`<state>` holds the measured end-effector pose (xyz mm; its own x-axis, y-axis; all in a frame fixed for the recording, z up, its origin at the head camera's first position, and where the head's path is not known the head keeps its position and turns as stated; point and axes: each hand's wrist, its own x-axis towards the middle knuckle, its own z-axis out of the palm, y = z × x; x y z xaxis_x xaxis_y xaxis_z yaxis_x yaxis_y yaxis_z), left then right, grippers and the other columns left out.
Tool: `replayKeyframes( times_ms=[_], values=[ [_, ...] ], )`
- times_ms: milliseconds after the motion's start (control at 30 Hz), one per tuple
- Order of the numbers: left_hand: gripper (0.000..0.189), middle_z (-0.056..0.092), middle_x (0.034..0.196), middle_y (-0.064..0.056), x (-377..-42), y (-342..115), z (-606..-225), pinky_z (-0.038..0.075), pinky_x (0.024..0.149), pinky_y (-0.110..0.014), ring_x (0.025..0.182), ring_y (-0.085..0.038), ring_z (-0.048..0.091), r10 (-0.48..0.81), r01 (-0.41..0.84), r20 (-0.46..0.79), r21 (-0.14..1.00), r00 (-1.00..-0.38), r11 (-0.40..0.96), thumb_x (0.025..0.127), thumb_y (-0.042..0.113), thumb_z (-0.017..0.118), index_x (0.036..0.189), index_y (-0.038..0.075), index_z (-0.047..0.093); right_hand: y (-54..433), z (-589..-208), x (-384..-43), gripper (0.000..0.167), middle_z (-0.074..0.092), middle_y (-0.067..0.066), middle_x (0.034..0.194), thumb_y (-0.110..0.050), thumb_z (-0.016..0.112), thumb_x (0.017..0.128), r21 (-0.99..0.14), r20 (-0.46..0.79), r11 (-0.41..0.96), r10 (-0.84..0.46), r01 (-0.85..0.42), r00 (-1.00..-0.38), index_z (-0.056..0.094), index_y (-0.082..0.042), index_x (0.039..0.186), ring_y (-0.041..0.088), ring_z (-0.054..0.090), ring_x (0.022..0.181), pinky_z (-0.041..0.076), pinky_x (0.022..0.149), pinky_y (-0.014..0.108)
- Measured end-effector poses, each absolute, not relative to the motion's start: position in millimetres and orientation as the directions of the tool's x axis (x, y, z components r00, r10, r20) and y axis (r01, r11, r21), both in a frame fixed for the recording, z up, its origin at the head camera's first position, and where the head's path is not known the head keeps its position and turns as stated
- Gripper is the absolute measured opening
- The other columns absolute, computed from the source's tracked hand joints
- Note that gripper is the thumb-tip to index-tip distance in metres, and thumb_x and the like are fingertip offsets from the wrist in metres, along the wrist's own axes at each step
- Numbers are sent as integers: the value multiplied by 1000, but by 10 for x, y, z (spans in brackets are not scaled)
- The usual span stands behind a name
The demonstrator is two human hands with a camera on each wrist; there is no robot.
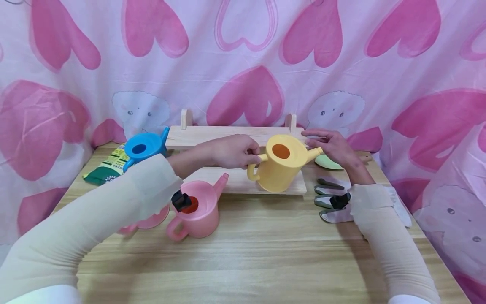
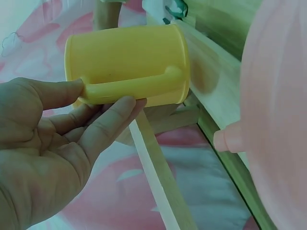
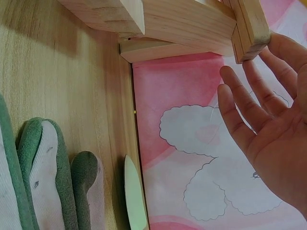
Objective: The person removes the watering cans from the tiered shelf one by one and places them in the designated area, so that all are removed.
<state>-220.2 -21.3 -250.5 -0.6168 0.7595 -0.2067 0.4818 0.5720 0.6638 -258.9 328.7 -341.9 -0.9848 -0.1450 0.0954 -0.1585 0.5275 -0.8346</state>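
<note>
A yellow watering can (image 1: pixel 279 175) is held upright over the lower board of a two-tier wooden shelf (image 1: pixel 235 136), its spout pointing right. My left hand (image 1: pixel 235 150) pinches the top of its handle (image 2: pixel 129 88) between thumb and fingers. At the shelf's right end is my right hand (image 1: pixel 334 147), palm turned inward and fingers extended. In the right wrist view its fingertips (image 3: pixel 249 72) are right at the end of the upper board. The can's spout overlaps the right hand in the head view.
Under my left forearm stands a pink watering can (image 1: pixel 206 211), with another pink item (image 1: pixel 153 220) partly hidden behind it. A blue watering can (image 1: pixel 146 145) and a green-yellow bag (image 1: pixel 108 166) are at the left. Grey-green and white gloves (image 1: pixel 334 216) and a light green tool (image 1: pixel 327 162) lie at the right.
</note>
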Motion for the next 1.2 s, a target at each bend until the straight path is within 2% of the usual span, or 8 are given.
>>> replayKeyframes(
  times_ms=[233, 467, 700, 767, 933, 967, 1033, 1200],
  values=[
    [14, 72, 94, -9, -1976, -321, -2547, 56, 80, -30, 86, -19, 66, 768, 415, -186, 751, -613, 514, 105, 10, 60, 104, -1, 69, 3280, -3438, -2588, 42, 58, 12, 145, -21, 73, 99, -854, 135, 478, -175, -205, -975, 66, -5, 137, 7, 70, 98, 57, 78, 21],
    [13, 70, 92, -5, -1638, -424, -2684, 54, 68, -27, 75, -14, 60, 753, 361, -158, 802, -638, 475, 102, 13, 66, 107, 0, 70, 3281, -3450, -2612, 42, 58, 11, 145, -23, 72, 99, -848, 136, 487, -182, -209, -974, 66, -6, 137, 6, 69, 100, 56, 84, 23],
    [7, 69, 95, -3, -1331, -487, -2851, 57, 78, -29, 84, -16, 64, 759, 298, -122, 871, -639, 391, 101, 12, 69, 103, 5, 69, 3281, -3459, -2610, 42, 57, 11, 146, -23, 71, 100, -841, 129, 500, -184, -205, -975, 65, -7, 139, 7, 69, 98, 55, 84, 21],
    [8, 70, 95, -1, -1251, -503, -2885, 55, 88, -32, 87, -15, 65, 756, 287, -125, 876, -642, 388, 100, 13, 70, 105, 7, 70, 3284, -3457, -2613, 43, 57, 10, 146, -23, 71, 100, -839, 133, 502, -184, -209, -974, 65, -7, 139, 8, 69, 96, 55, 84, 21],
    [11, 69, 97, 8, -1108, -545, -2998, 53, 94, -31, 96, -12, 65, 761, 313, -110, 867, -639, 388, 99, 17, 72, 108, 10, 70, 3296, -3458, -2611, 42, 56, 10, 147, -23, 71, 100, -836, 140, 505, -185, -216, -973, 65, -7, 139, 13, 70, 94, 55, 84, 22],
    [12, 68, 97, 9, -1090, -554, -3029, 55, 87, -28, 97, -12, 64, 763, 314, -113, 865, -637, 390, 100, 18, 71, 109, 11, 70, 3299, -3459, -2610, 42, 55, 10, 147, -23, 71, 101, -835, 138, 506, -186, -215, -973, 65, -7, 139, 13, 70, 94, 55, 84, 22],
    [10, 67, 97, 10, -1054, -571, -3093, 54, 88, -27, 99, -12, 63, 765, 309, -119, 867, -632, 390, 100, 17, 71, 108, 11, 70, 3308, -3466, -2609, 42, 55, 10, 148, -23, 71, 101, -835, 135, 507, -187, -213, -973, 65, -7, 139, 14, 70, 94, 56, 85, 24],
    [8, 66, 97, 11, -996, -613, -3224, 53, 95, -34, 101, -10, 62, 768, 302, -138, 865, -625, 401, 100, 20, 72, 105, 15, 69, 3321, -3461, -2605, 43, 56, 11, 147, -22, 71, 100, -844, 139, 493, -180, -212, -974, 64, -6, 139, 12, 71, 92, 56, 84, 24]
  ],
)
